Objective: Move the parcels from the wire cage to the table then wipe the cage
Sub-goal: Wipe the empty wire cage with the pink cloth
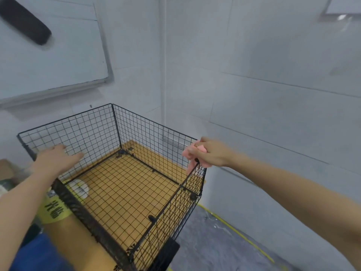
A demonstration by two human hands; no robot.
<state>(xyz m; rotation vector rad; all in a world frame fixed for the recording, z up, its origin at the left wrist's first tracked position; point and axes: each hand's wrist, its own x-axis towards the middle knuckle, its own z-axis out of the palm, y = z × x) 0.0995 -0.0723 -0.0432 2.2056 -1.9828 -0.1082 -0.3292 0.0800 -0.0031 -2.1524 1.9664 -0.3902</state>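
Observation:
A black wire cage [115, 122] stands open-topped on a brown wooden surface [132, 184] in the middle of the view, with nothing lying inside it. My right hand [212, 152] grips a pink cloth [192, 153] and presses it on the top rim of the cage's right wall. My left hand [58, 158] rests flat with straight fingers against the cage's left wall, near its top rim. No parcel is plainly visible; a brown box corner [5, 169] shows at the far left edge.
A whiteboard [52, 53] hangs on the grey wall behind the cage. A yellow label with black characters [52, 209] and a white round object [79, 189] sit left of the cage. Grey floor with a yellow tape line [234, 231] lies to the right.

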